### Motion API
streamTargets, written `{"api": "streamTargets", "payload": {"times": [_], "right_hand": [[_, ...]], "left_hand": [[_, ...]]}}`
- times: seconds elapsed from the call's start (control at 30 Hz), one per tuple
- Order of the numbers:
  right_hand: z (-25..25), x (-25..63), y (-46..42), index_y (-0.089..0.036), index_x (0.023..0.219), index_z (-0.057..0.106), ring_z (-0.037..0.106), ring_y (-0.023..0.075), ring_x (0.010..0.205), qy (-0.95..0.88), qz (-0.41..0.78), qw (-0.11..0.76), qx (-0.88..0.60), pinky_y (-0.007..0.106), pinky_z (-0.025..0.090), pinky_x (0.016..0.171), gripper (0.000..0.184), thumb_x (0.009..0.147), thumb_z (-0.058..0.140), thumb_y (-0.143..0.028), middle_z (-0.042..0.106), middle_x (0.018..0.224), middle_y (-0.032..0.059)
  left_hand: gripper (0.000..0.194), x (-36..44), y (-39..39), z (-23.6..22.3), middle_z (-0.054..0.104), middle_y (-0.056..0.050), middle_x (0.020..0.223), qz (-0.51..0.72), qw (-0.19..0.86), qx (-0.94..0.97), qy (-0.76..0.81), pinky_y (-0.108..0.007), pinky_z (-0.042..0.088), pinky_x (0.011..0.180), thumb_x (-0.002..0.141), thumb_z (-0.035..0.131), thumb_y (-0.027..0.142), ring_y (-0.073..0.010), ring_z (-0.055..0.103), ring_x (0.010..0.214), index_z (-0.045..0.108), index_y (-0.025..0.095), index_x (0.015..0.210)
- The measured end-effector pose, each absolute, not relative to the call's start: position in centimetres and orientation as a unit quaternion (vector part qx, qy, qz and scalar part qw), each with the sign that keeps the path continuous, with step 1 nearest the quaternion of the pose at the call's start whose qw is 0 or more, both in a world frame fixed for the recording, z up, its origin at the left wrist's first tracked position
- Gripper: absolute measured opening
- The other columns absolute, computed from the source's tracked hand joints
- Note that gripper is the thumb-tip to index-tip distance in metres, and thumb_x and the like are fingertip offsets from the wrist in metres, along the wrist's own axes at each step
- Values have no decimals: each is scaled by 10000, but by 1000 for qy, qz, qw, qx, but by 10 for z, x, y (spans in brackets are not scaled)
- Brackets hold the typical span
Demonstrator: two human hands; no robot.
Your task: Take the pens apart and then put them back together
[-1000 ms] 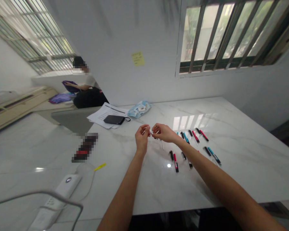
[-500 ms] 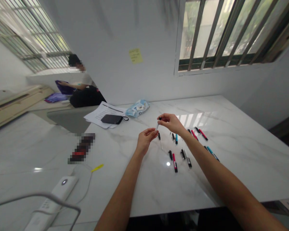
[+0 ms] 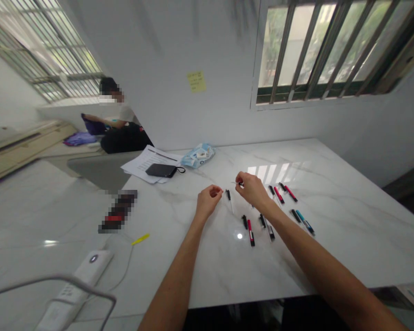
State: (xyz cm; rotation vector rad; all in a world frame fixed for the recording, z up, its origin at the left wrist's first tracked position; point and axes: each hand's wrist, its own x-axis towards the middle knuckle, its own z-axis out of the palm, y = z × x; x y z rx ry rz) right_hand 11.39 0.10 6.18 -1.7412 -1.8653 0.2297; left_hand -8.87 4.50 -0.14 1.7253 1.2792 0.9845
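Note:
My right hand [image 3: 250, 188] is closed in a pinch on a thin pen part with a black end, held just above the white marble table [image 3: 296, 257]. My left hand [image 3: 209, 200] hovers close beside it with fingers curled; what it holds is too small to make out. Between the hands a black and white pen [image 3: 229, 198] lies on the table. Several more pens lie to the right and nearer: a black and red pen [image 3: 250, 232], a red one [image 3: 291, 193], a blue one [image 3: 305, 223].
Papers with a black pouch [image 3: 162, 170] and a blue plastic packet [image 3: 197, 156] lie at the table's far left. A white power strip [image 3: 76, 285] and a yellow piece [image 3: 140, 239] are near left. Another person [image 3: 119, 122] sits by the far window.
My right hand rose with the pen part, then came back down toward the table. My left hand dropped slightly and moved apart from the right.

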Motion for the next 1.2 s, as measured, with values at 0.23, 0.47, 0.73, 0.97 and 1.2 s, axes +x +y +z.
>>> {"api": "streamTargets", "payload": {"times": [0.23,0.47,0.73,0.97,1.2], "right_hand": [[38,92,-25,-162,1126,643,677,237,1005,-729,73,102,-673,301,476,840,257,934,507,-60,686,1108,124],[27,77,-23,-143,1171,646,679,243,1055,-724,115,81,-675,315,481,891,280,956,483,-71,664,1169,142],[21,86,-22,-165,1141,694,680,256,1045,-726,137,131,-661,323,467,899,252,1006,482,-162,704,1122,134],[20,86,-22,-173,1136,704,675,235,1044,-731,164,137,-648,304,459,898,252,940,549,-136,715,1124,118],[36,125,-23,-185,1117,715,673,183,918,-750,157,224,-602,299,479,874,211,930,616,-185,735,1070,74]], "left_hand": [[147,-85,35,8,772,-27,826,291,271,752,526,-280,505,710,818,713,358,-172,686,721,743,215,822],[93,-83,32,4,772,-9,794,246,241,780,522,-270,477,702,822,677,295,-167,699,716,738,225,831],[264,-89,36,1,757,-21,907,273,280,792,469,-294,504,722,783,736,281,-177,662,719,736,248,1045],[674,-90,29,8,629,-13,977,229,224,849,420,-322,502,789,658,880,399,-211,625,841,626,256,1266],[737,-87,27,10,620,-29,1058,198,214,857,425,-352,503,863,647,917,373,-244,639,955,588,266,1297]]}}
